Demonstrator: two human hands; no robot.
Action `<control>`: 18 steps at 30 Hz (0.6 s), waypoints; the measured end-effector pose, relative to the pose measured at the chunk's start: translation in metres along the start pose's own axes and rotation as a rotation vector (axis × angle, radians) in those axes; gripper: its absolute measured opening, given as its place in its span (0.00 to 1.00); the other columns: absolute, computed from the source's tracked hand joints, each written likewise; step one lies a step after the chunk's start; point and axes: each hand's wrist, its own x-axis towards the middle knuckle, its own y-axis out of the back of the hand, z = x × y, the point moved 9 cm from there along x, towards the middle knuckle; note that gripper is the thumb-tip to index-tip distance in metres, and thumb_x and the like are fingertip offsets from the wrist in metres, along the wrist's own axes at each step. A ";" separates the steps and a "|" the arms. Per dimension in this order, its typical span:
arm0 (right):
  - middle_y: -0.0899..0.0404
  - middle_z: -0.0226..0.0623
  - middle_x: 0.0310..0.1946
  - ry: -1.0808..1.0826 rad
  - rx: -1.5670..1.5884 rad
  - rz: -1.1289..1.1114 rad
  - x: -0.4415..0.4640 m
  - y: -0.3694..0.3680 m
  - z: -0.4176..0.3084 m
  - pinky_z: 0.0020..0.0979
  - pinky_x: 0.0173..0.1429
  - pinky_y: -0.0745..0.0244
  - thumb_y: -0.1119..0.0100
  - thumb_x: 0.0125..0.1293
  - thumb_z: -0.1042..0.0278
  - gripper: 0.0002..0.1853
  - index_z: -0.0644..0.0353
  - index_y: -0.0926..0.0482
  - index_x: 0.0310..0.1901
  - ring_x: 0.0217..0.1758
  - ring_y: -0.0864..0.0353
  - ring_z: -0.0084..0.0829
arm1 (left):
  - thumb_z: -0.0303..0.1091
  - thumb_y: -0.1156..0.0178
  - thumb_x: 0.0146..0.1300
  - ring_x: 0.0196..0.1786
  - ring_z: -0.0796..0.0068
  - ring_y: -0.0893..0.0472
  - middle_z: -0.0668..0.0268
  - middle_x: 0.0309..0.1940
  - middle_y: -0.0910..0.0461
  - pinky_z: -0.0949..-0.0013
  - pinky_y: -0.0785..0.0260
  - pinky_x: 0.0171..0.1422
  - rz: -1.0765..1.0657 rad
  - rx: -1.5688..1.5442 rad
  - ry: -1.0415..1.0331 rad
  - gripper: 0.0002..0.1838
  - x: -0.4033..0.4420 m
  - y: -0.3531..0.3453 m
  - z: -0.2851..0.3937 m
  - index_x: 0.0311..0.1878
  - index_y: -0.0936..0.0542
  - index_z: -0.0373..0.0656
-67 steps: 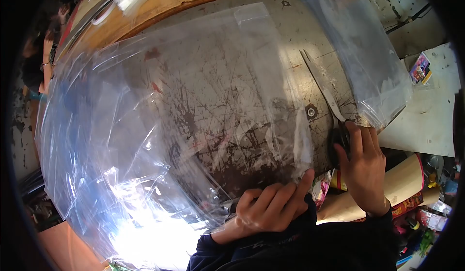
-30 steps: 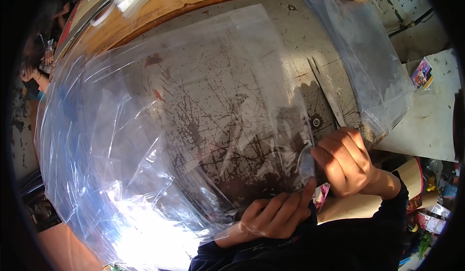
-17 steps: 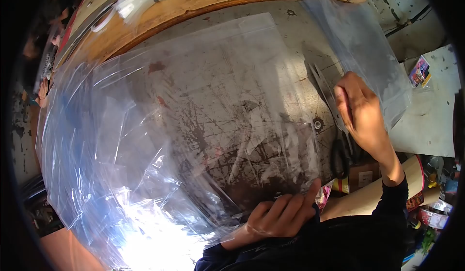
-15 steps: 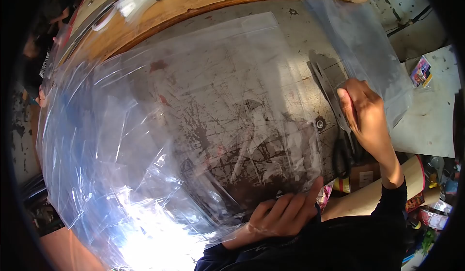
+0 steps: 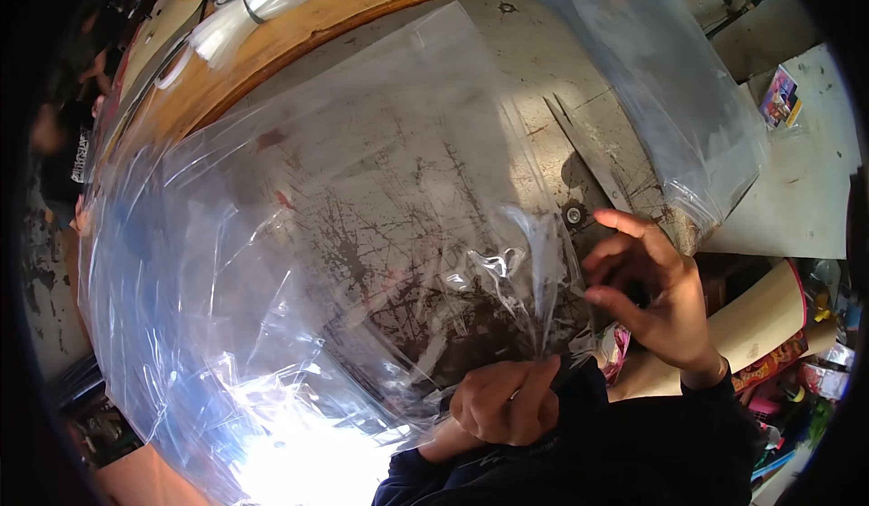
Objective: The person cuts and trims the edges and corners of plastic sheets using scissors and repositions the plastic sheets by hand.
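A clear plastic sheet [image 5: 425, 144] lies over the scratched worktop [image 5: 529, 71]. At the near edge, my left hand [image 5: 507, 402] is closed on the sheet, which is gathered into upright folds above the fingers. My right hand [image 5: 656, 293] hovers to the right of these folds, fingers curved and apart, with nothing visible in it. Just beyond it lies a pair of scissors [image 5: 588, 162], blades pointing away from me; the right hand hides the handles.
More clear plastic [image 5: 181, 262] is heaped at left, glaring in sunlight. A stack of plastic sheets [image 5: 674, 99] lies at right. A wooden board [image 5: 308, 35] borders the far side, with tied clear plastic [image 5: 262, 4] on it. A person [image 5: 63, 153] is at far left.
My left hand has gone from lying with a finger stretched out to gripping and bunching the sheet. My right hand has left the scissors, opened and come nearer.
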 end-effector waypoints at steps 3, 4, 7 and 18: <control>0.21 0.35 0.32 -0.237 0.103 -0.134 -0.005 -0.010 0.014 0.18 0.33 0.25 0.36 0.52 0.82 0.26 0.62 0.30 0.55 0.32 0.22 0.17 | 0.31 0.48 0.48 0.28 0.73 0.31 0.61 0.29 0.32 0.74 0.39 0.30 0.041 0.006 -0.034 0.10 -0.002 0.001 0.001 0.33 0.24 0.36; 0.21 0.35 0.32 -0.236 0.105 -0.130 -0.005 -0.009 0.015 0.18 0.33 0.25 0.36 0.52 0.82 0.26 0.62 0.30 0.55 0.32 0.22 0.17 | 0.31 0.48 0.48 0.28 0.73 0.31 0.61 0.29 0.32 0.74 0.39 0.30 0.040 0.005 -0.039 0.10 -0.002 0.001 0.001 0.33 0.24 0.36; 0.21 0.35 0.33 -0.288 0.243 -0.166 -0.008 -0.012 0.022 0.19 0.35 0.24 0.39 0.55 0.83 0.21 0.64 0.28 0.52 0.32 0.21 0.19 | 0.32 0.48 0.46 0.27 0.72 0.32 0.61 0.29 0.33 0.74 0.40 0.30 0.024 0.043 -0.032 0.11 -0.002 0.001 0.001 0.32 0.24 0.36; 0.20 0.38 0.33 -0.209 0.263 -0.151 -0.009 -0.017 0.013 0.23 0.39 0.22 0.41 0.58 0.79 0.21 0.68 0.30 0.54 0.35 0.19 0.23 | 0.44 0.48 0.54 0.30 0.82 0.23 0.68 0.39 0.22 0.80 0.33 0.34 -0.282 -0.034 -0.068 0.20 0.009 -0.016 0.012 0.49 0.20 0.51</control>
